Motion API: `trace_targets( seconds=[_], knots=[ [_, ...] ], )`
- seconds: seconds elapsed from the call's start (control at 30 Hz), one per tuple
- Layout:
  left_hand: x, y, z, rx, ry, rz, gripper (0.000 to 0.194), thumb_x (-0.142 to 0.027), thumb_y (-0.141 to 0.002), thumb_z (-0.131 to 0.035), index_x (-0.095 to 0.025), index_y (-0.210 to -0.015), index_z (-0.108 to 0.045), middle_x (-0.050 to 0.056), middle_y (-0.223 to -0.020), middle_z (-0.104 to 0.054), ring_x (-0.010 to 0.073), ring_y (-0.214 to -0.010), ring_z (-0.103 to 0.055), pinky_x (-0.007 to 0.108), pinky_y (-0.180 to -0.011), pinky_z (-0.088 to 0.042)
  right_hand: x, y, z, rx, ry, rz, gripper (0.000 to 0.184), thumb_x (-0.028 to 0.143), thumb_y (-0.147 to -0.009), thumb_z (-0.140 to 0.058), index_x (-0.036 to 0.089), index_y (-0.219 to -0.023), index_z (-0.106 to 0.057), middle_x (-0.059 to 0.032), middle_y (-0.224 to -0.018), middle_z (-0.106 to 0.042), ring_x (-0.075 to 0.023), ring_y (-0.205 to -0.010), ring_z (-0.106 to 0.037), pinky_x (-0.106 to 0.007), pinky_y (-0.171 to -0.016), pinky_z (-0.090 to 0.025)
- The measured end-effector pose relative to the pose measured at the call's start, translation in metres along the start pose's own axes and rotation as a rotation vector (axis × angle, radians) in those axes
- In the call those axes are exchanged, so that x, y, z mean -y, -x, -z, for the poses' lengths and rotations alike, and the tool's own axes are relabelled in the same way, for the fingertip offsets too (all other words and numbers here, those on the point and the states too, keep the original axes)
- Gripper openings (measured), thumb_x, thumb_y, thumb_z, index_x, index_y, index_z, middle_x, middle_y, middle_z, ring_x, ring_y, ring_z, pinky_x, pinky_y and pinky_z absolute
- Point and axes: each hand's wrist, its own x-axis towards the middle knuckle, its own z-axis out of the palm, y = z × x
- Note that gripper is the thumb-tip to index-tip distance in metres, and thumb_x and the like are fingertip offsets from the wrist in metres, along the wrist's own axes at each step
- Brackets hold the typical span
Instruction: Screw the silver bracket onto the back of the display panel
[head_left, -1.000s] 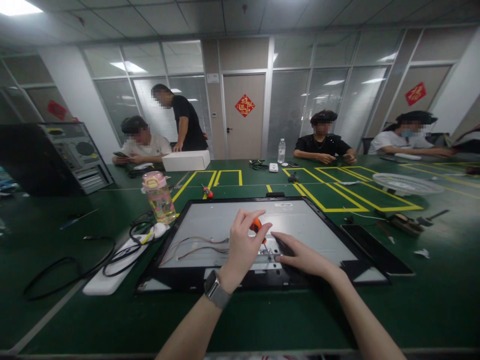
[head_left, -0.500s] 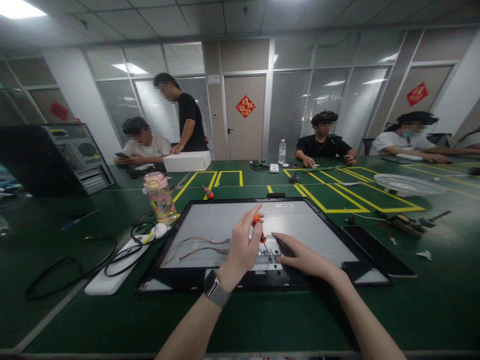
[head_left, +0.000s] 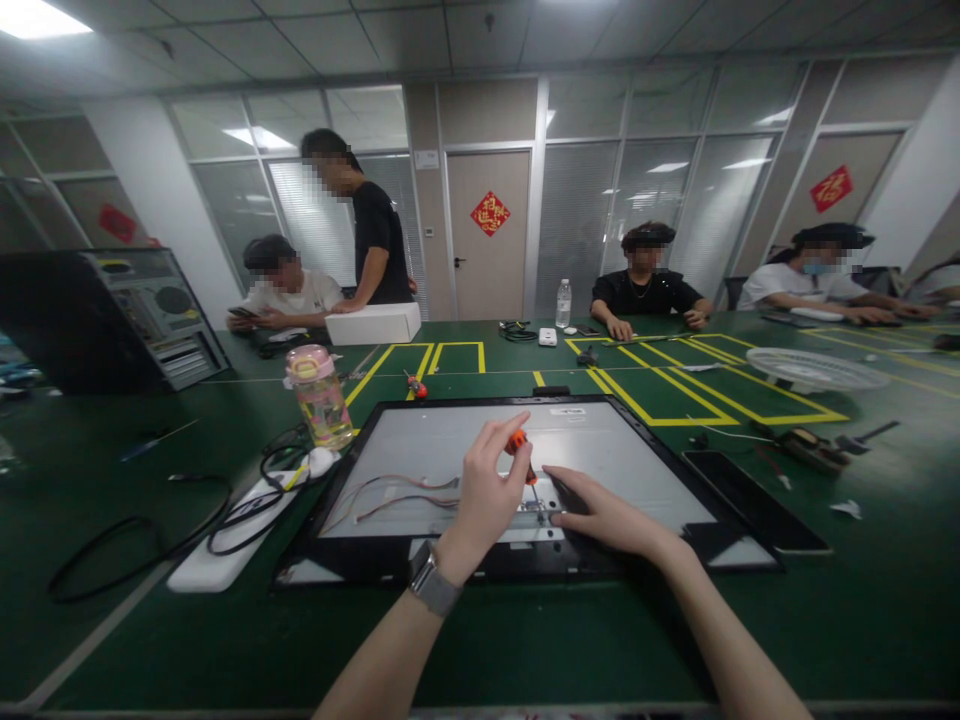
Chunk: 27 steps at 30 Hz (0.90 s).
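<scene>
- The screwdriver [head_left: 519, 444] is pinched in the grip of the left hand [head_left: 486, 474], its tip held at the plate [head_left: 553, 489] on the panel [head_left: 427, 435].
- The right hand [head_left: 604, 510] is laid beside the tip, thumb spread from fingers.
- The panel is laid flat on the bench [head_left: 540, 640].
- Work at the plate is judged under way; how much is done or left cannot be told.
</scene>
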Motion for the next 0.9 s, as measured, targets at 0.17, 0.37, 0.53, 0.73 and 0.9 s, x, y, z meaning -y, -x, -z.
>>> trace_targets(
  seconds=[0.17,0.37,0.53,0.73,0.9],
  knots=[
    [-0.001,0.0005,-0.0005,0.013,0.027,-0.016,0.032,-0.014,-0.089,-0.05,-0.022,-0.119,-0.058,0.003,-0.094,-0.055,0.0154,-0.084,-0.055,0.029,-0.079,-0.046,-0.0011,-0.0002,-0.0003,0.0,-0.004,0.007,0.071,0.038,-0.079,-0.062,0.016,-0.141,-0.037,-0.0119,-0.147,-0.039,-0.026,-0.134,-0.037,-0.04,-0.113,-0.027],
    [0.0,0.0,-0.0022,0.019,-0.012,-0.001,0.035,-0.012,-0.09,-0.047,-0.022,-0.123,-0.054,0.004,-0.099,-0.058,0.0168,-0.09,-0.056,0.03,-0.083,-0.045,-0.0037,-0.0007,-0.0018,-0.003,-0.003,0.012,0.07,0.039,-0.079,-0.062,0.018,-0.141,-0.037,-0.0115,-0.147,-0.039,-0.0258,-0.134,-0.037,-0.04,-0.113,-0.027],
    [0.0021,0.0003,-0.0011,0.033,-0.036,-0.007,0.037,-0.011,-0.09,-0.046,-0.022,-0.125,-0.053,0.005,-0.101,-0.059,0.0173,-0.092,-0.056,0.031,-0.083,-0.046,-0.0017,0.0002,-0.0007,0.003,0.005,0.001,0.07,0.039,-0.08,-0.061,0.016,-0.141,-0.036,-0.0118,-0.147,-0.038,-0.0255,-0.135,-0.036,-0.039,-0.113,-0.026],
    [0.0019,0.0008,-0.0013,0.009,-0.061,-0.018,0.031,-0.017,-0.089,-0.054,-0.024,-0.119,-0.058,0.002,-0.092,-0.055,0.0144,-0.08,-0.056,0.027,-0.076,-0.047,-0.003,-0.0001,-0.0004,0.0,0.006,0.018,0.07,0.039,-0.079,-0.061,0.016,-0.141,-0.037,-0.0117,-0.147,-0.038,-0.0256,-0.134,-0.036,-0.039,-0.113,-0.027],
    [-0.0014,0.0018,0.0002,0.049,-0.027,-0.034,0.036,-0.012,-0.09,-0.045,-0.022,-0.123,-0.054,0.004,-0.099,-0.056,0.0157,-0.087,-0.056,0.029,-0.08,-0.047,-0.0026,0.0002,-0.0004,-0.006,0.023,0.025,0.07,0.04,-0.079,-0.061,0.016,-0.141,-0.038,-0.0115,-0.146,-0.04,-0.0265,-0.133,-0.038,-0.04,-0.112,-0.028]
  ],
)
